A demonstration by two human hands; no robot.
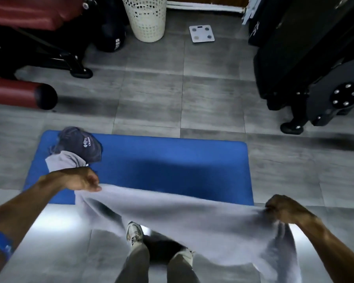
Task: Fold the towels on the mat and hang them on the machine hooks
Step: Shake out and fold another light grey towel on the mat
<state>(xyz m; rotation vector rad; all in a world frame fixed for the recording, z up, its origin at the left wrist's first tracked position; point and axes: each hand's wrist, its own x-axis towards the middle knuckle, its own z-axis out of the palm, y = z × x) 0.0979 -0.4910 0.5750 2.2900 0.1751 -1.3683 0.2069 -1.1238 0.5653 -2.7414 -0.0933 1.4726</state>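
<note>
A pale grey towel (184,217) is stretched in the air between my two hands, above the near edge of the blue mat (172,160). My left hand (84,179) pinches its left corner and my right hand (282,208) grips its right corner, with the rest hanging down over my legs. A second grey towel (65,160) lies crumpled on the mat's far left, partly under a dark navy cloth with white lettering (80,145). A black exercise machine (307,58) stands at the right; its hooks are not visible.
A white perforated laundry basket (145,17) and a white bathroom scale (201,33) stand at the back on the grey tiled floor. A red padded bench (29,13) and a red roller pad (18,91) fill the left. My shoes (134,231) are below the towel.
</note>
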